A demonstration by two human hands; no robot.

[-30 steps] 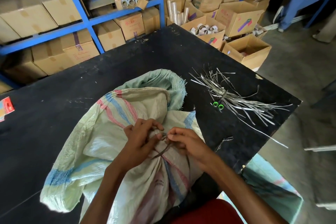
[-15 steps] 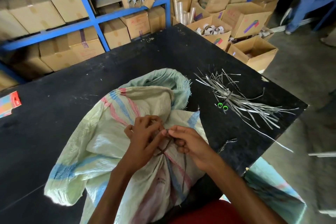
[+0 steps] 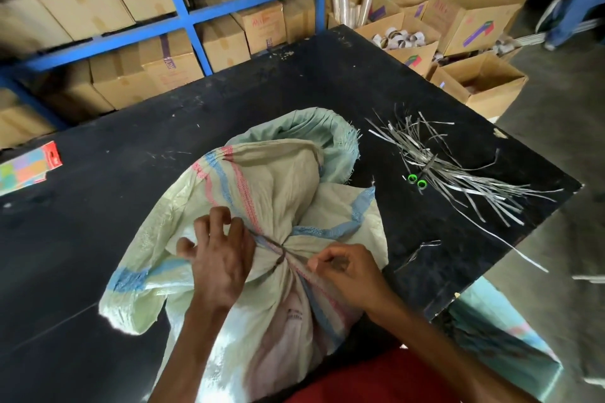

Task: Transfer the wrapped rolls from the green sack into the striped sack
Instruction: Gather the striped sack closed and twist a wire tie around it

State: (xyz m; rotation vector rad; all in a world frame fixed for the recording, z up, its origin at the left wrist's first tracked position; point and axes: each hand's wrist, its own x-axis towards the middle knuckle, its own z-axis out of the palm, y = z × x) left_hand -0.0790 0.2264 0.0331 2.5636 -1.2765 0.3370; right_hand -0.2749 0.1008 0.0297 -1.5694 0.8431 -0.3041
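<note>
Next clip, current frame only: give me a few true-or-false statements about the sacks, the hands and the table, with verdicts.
1. The striped sack has its neck bunched and bound with a tie. True.
2. The right hand pinches one end of the tie. True.
3. The scissors lie on the floor. False: they lie on the table, at the edge of the loose strips.
4. The green sack lies between the person and the striped sack. False: it lies behind the striped sack, on the far side from the person.
</note>
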